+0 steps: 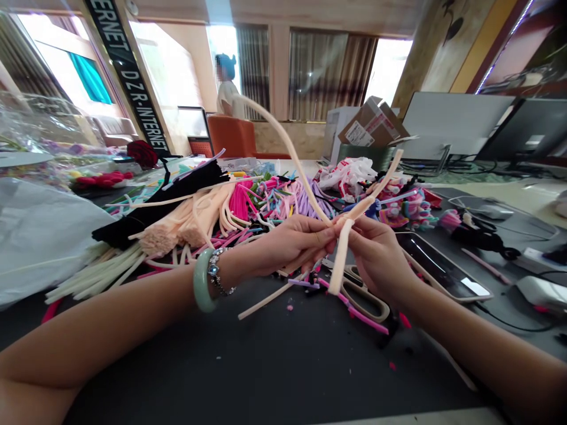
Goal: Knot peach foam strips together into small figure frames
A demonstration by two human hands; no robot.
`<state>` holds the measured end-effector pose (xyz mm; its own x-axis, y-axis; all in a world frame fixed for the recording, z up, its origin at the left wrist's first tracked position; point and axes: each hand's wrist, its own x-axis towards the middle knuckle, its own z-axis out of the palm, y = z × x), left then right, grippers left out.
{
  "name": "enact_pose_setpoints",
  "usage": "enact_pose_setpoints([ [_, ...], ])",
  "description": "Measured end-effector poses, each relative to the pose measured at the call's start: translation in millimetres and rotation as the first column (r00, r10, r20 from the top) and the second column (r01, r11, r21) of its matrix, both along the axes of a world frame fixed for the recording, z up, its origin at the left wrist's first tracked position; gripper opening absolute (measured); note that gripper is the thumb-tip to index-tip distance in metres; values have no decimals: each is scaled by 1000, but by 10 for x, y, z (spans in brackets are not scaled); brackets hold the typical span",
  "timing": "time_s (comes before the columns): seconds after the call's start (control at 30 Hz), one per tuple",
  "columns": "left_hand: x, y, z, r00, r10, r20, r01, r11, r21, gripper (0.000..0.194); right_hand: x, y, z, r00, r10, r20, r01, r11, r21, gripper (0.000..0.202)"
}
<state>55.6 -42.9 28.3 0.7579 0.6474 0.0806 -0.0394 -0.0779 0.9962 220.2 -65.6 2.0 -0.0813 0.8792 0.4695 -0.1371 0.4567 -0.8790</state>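
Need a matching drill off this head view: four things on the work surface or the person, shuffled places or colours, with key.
Things
1. Bangle
2. Phone
3. Scissors
4. Cream fuzzy strips

Places or colours
A. Pinched between the left hand and right hand
B. Beige-handled, on the dark tabletop
C. Dark-screened, lying to the right of the right hand
D. Pale green, worn on the left arm

Pairs: 1-D, 2-C, 3-B, 4-A

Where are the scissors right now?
In the head view, the scissors lie right of centre on the dark tabletop, just below the right hand and left of the smartphone.
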Motion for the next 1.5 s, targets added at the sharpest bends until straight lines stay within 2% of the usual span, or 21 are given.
enact_pose_setpoints([
  [0.1, 6, 15, 2, 993, 80, -83, -65, 983, 172, 33, 4, 22, -12, 1000, -1, -6, 1, 1000, -14, 10],
  [0.17, 6, 17, 13, 968, 224, -114, -164, 907, 389, 35, 8, 36, -15, 1000, -3, -17, 3, 1000, -29, 8],
  [0.2, 4, 18, 18, 943, 317, -100, -224, 827, 515, 35, 10, 42, -16, 1000, -9, -23, 8, 999, -38, 8],
  [0.27, -4, 22, 22, 876, 482, 5, -329, 590, 737, 33, 13, 51, -18, 999, -24, -31, 22, 998, -60, 8],
  [0.3, -8, 25, 20, 846, 529, 68, -359, 470, 806, 32, 12, 53, -19, 999, -28, -32, 26, 997, -75, 9],
  [0.33, -12, 27, 15, 826, 552, 116, -369, 374, 851, 30, 11, 54, -22, 999, -31, -31, 28, 996, -90, 10],
  [0.37, -15, 28, 7, 819, 555, 147, -364, 305, 880, 27, 8, 54, -25, 999, -31, -30, 28, 994, -104, 10],
  [0.5, -13, -1, -33, 809, 556, 188, -338, 180, 924, 19, 0, 55, -40, 1000, -16, -14, 14, 994, -112, 12],
  [0.57, -5, -36, -48, 759, 603, 248, -377, 95, 921, 17, 3, 61, -41, 1000, -9, -3, 9, 994, -106, 12],
  [0.63, 4, -73, -57, 709, 641, 294, -409, 34, 912, 15, 10, 69, -37, 1000, -10, 8, 11, 994, -109, 13],
  [0.83, 36, -110, -77, 676, 656, 335, -460, 20, 888, 14, 30, 81, -24, 999, -36, 9, 37, 993, -113, 15],
  [0.9, 44, -100, -86, 679, 652, 337, -486, 56, 872, 17, 29, 80, -23, 999, -44, 6, 44, 992, -119, 15],
  [1.1, 53, -92, -92, 702, 648, 294, -551, 233, 801, 18, 17, 76, -19, 1000, -27, 12, 28, 992, -124, 16],
  [1.17, 56, -99, -91, 708, 643, 293, -570, 273, 775, 18, 12, 69, -14, 1000, -7, 6, 8, 992, -128, 15],
  [1.37, 77, -91, -146, 701, 612, 366, -621, 273, 735, 21, -9, 36, -1, 999, 31, -43, -37, 987, -159, 12],
  [1.5, 90, -81, -188, 748, 533, 396, -610, 317, 726, 14, -21, 24, -3, 997, 45, -64, -56, 983, -174, 13],
])
